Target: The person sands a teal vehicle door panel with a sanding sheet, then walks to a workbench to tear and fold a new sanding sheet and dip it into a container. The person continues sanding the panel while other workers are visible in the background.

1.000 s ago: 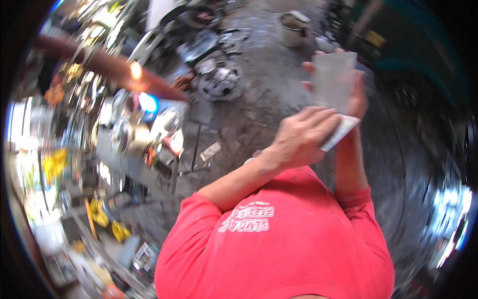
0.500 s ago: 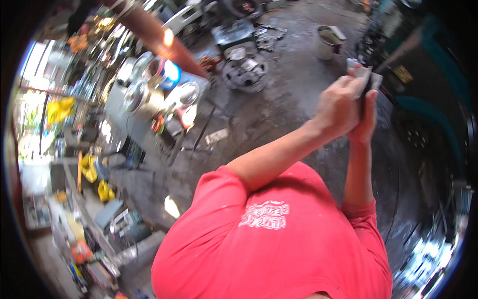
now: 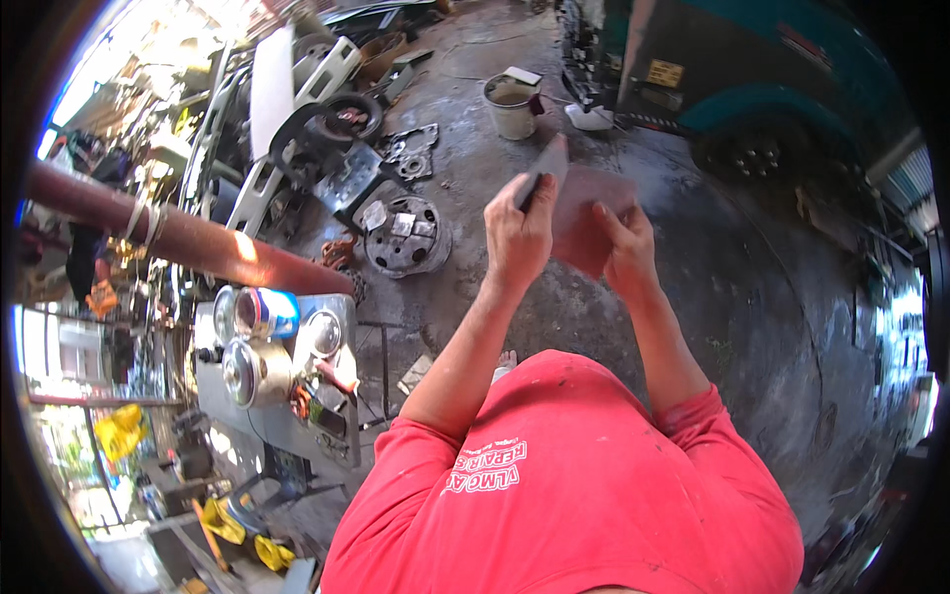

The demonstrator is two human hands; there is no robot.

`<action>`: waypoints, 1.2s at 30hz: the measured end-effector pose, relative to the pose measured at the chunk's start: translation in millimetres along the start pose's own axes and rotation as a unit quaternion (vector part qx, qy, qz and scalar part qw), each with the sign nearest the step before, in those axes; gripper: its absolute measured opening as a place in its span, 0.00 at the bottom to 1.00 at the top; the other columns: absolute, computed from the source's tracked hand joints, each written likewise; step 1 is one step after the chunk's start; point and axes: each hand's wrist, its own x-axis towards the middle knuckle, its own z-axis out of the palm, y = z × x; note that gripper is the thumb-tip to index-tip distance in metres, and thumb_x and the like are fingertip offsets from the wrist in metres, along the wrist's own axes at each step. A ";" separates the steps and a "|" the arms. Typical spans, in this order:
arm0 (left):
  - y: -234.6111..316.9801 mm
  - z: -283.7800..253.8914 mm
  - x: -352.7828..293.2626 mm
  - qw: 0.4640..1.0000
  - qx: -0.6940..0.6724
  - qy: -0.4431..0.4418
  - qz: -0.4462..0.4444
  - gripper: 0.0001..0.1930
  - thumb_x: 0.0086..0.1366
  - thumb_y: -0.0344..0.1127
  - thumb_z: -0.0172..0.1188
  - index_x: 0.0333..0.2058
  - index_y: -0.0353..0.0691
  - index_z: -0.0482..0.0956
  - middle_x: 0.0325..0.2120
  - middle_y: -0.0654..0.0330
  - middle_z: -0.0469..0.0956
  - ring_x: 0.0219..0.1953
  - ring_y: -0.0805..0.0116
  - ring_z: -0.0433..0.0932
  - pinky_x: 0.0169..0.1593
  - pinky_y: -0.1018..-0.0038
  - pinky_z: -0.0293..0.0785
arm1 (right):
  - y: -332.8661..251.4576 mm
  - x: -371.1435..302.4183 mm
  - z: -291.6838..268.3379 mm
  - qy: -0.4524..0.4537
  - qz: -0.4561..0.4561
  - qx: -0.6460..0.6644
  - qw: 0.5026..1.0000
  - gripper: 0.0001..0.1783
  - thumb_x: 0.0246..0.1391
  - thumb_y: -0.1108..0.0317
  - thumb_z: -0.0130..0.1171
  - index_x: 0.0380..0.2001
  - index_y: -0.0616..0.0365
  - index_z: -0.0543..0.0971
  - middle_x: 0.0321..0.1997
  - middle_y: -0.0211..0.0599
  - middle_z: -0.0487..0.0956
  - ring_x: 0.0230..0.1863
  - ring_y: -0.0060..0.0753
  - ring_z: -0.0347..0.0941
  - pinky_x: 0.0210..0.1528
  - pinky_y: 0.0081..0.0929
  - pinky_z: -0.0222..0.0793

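Note:
Both hands are raised in front of my red shirt, above the dark floor. My left hand (image 3: 519, 238) grips a thin grey flat piece (image 3: 551, 161) with a dark edge, tilted upward; its exact kind is unclear. A reddish-brown sheet of sandpaper (image 3: 582, 236) hangs from my right hand (image 3: 629, 246), pinched between thumb and fingers at its right side. The sheet spreads between the two hands, slightly blurred, and its upper left part passes behind the grey piece.
On the left a small table (image 3: 336, 436) bears metal pots and a blue can (image 3: 282, 313). A rusty pole (image 3: 198, 243) slants behind it. Farther off are a wheel rim (image 3: 396, 259), a bucket (image 3: 511, 111) and a dark green vehicle (image 3: 722, 69).
My hands were pressed together at the right around folded grey material. Now they are apart and nearer the middle of the view, with the reddish-brown sheet visible. The view has turned rightward.

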 end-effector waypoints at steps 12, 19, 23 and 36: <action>5.0 59.6 -44.2 0.971 0.093 -0.078 0.205 0.16 0.64 0.24 0.62 0.50 0.34 0.84 0.40 0.43 0.84 0.42 0.40 0.84 0.47 0.55 0.80 | -6.8 6.0 2.5 0.065 -0.026 0.103 0.992 0.39 0.79 0.37 0.41 0.79 0.53 0.63 0.78 0.32 0.67 0.72 0.29 0.66 0.74 0.32 0.60; -62.3 68.6 38.2 0.991 -0.075 -0.108 -0.023 0.10 0.71 0.31 0.67 0.47 0.31 0.87 0.40 0.56 0.88 0.41 0.68 0.85 0.47 0.71 0.80 | 27.2 -61.4 6.2 0.058 0.090 0.074 0.992 0.31 0.77 0.48 0.55 0.68 0.63 0.74 0.64 0.33 0.79 0.65 0.25 0.72 0.69 0.27 0.67; -77.1 32.2 64.3 0.940 -0.241 -0.152 -0.188 0.13 0.67 0.29 0.73 0.48 0.32 0.84 0.42 0.59 0.87 0.43 0.72 0.83 0.48 0.72 0.80 | 3.7 -86.7 -26.3 0.089 0.108 -0.028 0.990 0.28 0.76 0.46 0.56 0.56 0.62 0.84 0.52 0.34 0.86 0.54 0.24 0.81 0.59 0.28 0.76; -86.2 44.3 45.1 0.909 -0.323 -0.068 -0.255 0.14 0.66 0.26 0.74 0.48 0.35 0.82 0.39 0.59 0.87 0.37 0.68 0.85 0.41 0.68 0.84 | 9.4 -84.1 -20.9 0.109 0.260 0.130 0.951 0.29 0.74 0.46 0.58 0.61 0.60 0.80 0.60 0.35 0.84 0.61 0.31 0.79 0.63 0.37 0.75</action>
